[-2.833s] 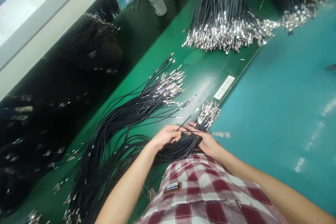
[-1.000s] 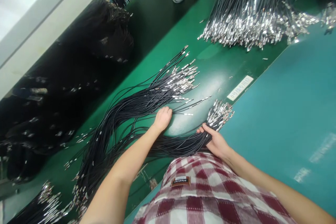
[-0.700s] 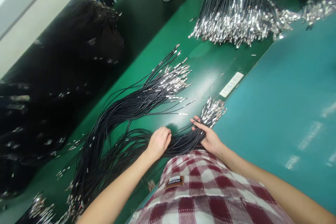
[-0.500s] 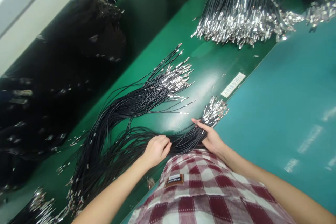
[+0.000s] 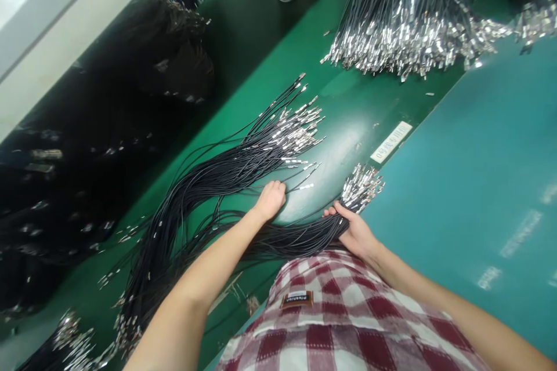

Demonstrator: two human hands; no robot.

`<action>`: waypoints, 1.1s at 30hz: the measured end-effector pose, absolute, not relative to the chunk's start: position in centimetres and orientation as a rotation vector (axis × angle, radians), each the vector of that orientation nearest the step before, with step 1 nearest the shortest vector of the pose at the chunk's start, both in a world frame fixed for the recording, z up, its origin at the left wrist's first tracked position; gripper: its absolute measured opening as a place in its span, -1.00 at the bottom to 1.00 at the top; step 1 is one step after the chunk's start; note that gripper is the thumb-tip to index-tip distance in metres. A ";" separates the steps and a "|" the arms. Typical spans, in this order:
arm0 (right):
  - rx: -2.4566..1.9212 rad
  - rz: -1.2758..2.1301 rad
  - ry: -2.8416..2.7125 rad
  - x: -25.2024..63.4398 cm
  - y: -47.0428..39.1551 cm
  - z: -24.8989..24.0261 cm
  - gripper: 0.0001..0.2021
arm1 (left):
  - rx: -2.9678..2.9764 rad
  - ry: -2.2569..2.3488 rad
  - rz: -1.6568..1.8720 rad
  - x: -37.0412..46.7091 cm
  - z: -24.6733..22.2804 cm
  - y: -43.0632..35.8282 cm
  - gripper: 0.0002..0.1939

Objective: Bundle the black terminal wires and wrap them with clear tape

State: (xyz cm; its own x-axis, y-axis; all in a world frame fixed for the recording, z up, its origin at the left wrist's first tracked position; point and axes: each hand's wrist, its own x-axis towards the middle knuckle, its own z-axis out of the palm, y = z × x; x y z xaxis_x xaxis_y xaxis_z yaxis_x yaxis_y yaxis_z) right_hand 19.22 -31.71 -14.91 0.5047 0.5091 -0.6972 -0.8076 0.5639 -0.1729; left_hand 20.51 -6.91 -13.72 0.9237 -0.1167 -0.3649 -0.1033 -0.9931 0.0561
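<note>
Since the picture 0.5 s ago, the left hand [image 5: 270, 200] has risen from over the held bundle [image 5: 300, 235] to the stray wires [image 5: 307, 186] along the near side of the loose bundle [image 5: 217, 171]. Its fingers curl inward with the tips hidden, so I cannot tell whether 1 of those wires is pinched.

The right hand [image 5: 360, 237] stays wrapped around the held bundle just behind its metal ends, thumb on top. That bundle crosses the green surface [image 5: 348, 104] close to the checked garment [image 5: 331, 313], and its ends seem to reach past the surface's labelled edge, near the white label [image 5: 391, 142]. The loose bundle lies further in from that edge, untouched by the right hand. A large bundle [image 5: 391, 35] spreads toward the far end, its tips along the same edge.

The step in hand looks like taking single wires from the loose bundle while the right hand keeps the others together. The next move would call for a fine pinch on 1 wire, without dragging its neighbours, and a steady right grip.
</note>
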 end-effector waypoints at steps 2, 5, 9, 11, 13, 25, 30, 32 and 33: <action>-0.534 0.839 0.645 19.3 -31.6 -14.8 -0.74 | 2.970 -0.129 -0.518 19.4 -12.7 -6.4 -0.91; -0.535 0.814 0.645 19.3 -31.5 -14.9 -0.77 | 2.702 0.032 -0.235 17.4 -10.7 -6.9 -0.91; -0.527 0.767 0.630 19.4 -31.2 -15.0 -0.75 | 2.304 0.116 -0.165 15.3 -8.8 -12.2 -0.89; -0.526 0.760 0.597 19.4 -31.1 -14.9 -0.77 | 2.154 0.134 -0.227 14.7 -8.9 -15.8 -0.91; -0.520 0.770 0.564 19.3 -31.1 -14.7 -0.79 | 2.077 0.194 -0.205 14.5 -9.6 -18.6 -0.91; -0.543 0.724 0.630 18.9 -31.2 -14.5 -0.73 | 2.375 0.262 -0.170 15.5 -8.7 -18.3 -0.89; -0.477 0.716 0.649 19.1 -30.9 -14.6 -0.72 | 2.484 0.016 -0.205 13.4 -8.1 -15.4 -0.92; -0.471 0.736 0.635 19.3 -31.0 -14.5 -0.70 | 2.500 -0.057 -0.231 12.5 -8.4 -15.3 -0.92; -0.478 0.743 0.636 19.3 -31.1 -14.5 -0.70 | 2.532 -0.081 -0.243 12.2 -8.7 -15.4 -0.91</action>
State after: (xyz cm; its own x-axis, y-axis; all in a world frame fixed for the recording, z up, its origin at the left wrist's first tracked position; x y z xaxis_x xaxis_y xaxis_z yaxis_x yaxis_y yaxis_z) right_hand 19.29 -31.13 -14.54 0.5675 0.4669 -0.6782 -0.7420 0.6470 -0.1755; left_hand 12.15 -15.44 -8.65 0.9815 -0.1112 -0.1558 -0.0040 -0.8255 0.5644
